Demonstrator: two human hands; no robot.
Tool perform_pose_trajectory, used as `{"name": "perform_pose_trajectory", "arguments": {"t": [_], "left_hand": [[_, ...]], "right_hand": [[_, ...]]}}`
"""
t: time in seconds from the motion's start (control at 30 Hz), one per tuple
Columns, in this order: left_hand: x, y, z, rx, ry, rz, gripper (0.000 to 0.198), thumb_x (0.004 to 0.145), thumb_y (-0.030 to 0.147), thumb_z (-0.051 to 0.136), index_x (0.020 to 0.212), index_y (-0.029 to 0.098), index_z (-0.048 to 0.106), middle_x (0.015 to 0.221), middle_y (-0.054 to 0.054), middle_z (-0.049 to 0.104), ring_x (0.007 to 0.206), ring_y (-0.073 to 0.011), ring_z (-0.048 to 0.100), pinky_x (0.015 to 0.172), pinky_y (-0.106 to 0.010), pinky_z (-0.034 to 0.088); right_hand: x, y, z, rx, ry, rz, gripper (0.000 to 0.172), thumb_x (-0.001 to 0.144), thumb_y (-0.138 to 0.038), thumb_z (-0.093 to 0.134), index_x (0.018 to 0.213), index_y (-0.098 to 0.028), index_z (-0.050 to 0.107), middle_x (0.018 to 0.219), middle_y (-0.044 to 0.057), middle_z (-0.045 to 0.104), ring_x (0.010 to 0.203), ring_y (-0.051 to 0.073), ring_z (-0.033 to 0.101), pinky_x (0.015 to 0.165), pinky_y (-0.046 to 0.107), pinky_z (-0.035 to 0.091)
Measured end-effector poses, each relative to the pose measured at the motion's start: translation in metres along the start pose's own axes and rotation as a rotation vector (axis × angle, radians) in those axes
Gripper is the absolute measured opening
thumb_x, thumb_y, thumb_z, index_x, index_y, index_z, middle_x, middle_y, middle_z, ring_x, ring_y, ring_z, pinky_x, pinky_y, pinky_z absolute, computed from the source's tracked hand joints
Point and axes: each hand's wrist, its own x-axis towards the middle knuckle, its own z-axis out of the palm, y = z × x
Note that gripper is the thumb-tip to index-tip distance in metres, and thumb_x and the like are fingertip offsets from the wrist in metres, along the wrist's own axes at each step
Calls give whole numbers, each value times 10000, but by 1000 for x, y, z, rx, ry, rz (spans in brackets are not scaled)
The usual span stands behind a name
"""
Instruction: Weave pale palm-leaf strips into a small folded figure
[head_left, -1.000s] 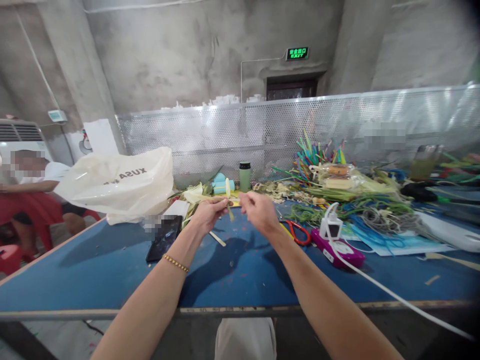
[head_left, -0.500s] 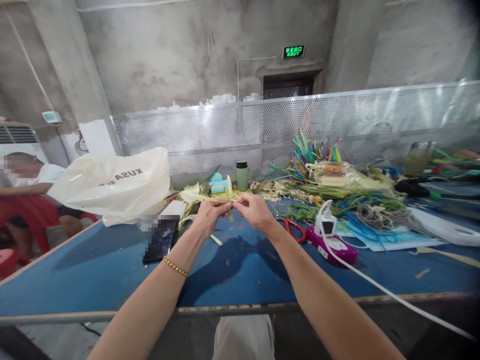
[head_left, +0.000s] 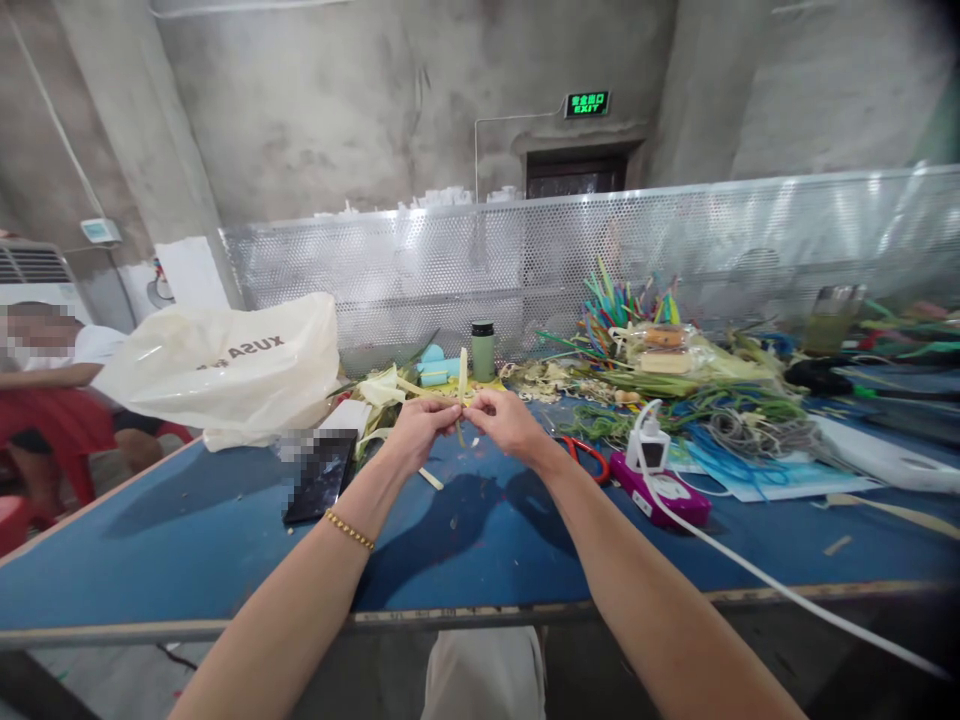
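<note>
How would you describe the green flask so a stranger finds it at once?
On the blue table, go to the far edge below the perforated metal screen. The green flask stands upright there, beside a light-blue object; it alone has a black cap.

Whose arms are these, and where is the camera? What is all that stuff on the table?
The camera sits on a person's head, so you see their own two arms reaching out in front. The left hand and the right hand pinch a pale leaf strip between their fingertips, above a blue table. On the table lie a phone, a big plastic bag, red-handled scissors, a green bottle, a purple power strip and a heap of coloured strips. Another person sits at the far left.
</note>
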Motion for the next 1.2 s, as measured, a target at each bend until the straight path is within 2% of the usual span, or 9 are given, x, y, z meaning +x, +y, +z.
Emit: {"name": "perform_pose_trajectory", "arguments": {"t": [0.1,0.17,0.3,0.4,0.47,0.53,0.67,0.87,1.2], "left_hand": [[-4,5,-3,185,-60,-72,226,561,279,792,677,100,717,550,-24,592,446,-67,405,461,-234,265],[-8,9,0,250,-106,-91,222,578,269,786,721,109,730,593,-29,620,453,-65,401,464,-233,264],[-17,15,8,277,-240,-79,130,600,228,778,642,122,717,573,-20,607,538,-88,455,539,-240,315],[-17,16,7,276,-291,-90,148,652,265,753,645,120,723,577,-35,612,512,-79,399,517,-240,267],[-14,16,2,239,-305,-100,235,723,354,703,726,122,743,663,-66,656,506,-80,371,500,-243,237],[-11,18,-2,193,-224,-77,307,760,421,661,856,145,757,778,-86,695,541,-93,409,514,-238,261],[-12,24,0,285,-80,72,367,800,470,602,764,140,759,832,-109,703,619,-127,457,548,-247,310],[-19,29,13,379,-164,97,140,669,283,742,686,144,732,590,-20,587,580,-112,435,563,-247,312],[-15,20,8,475,-201,81,120,672,247,713,711,138,745,541,-20,571,502,-97,394,493,-247,264]], "right_hand": [[2,2,-10,-138,240,-87,228,858,-294,551,681,-164,611,729,37,619,676,134,529,654,250,368],[1,0,-15,-196,314,-180,254,889,-312,520,717,-169,642,793,59,638,755,151,550,718,267,376],[-3,-8,-17,-205,117,-303,132,814,-286,625,749,-197,698,809,37,680,798,161,563,765,287,366],[-4,-10,-16,-45,42,-230,120,778,-244,638,692,-171,679,713,15,667,698,137,550,681,259,379],[-4,-10,-17,115,61,-143,149,783,-260,626,690,-151,668,659,9,643,633,122,531,609,240,377],[-2,-10,-19,244,96,-87,173,779,-297,634,716,-140,670,655,9,639,605,114,520,575,233,377],[-1,-10,-21,347,107,-75,213,756,-345,661,723,-135,676,667,17,645,604,113,526,580,235,406],[-2,-10,-16,367,118,-71,283,736,-416,670,697,-136,669,671,37,654,613,128,549,589,255,438],[-2,-9,-20,288,181,-122,210,773,-347,630,699,-151,633,651,5,605,608,116,520,583,242,416]]}}
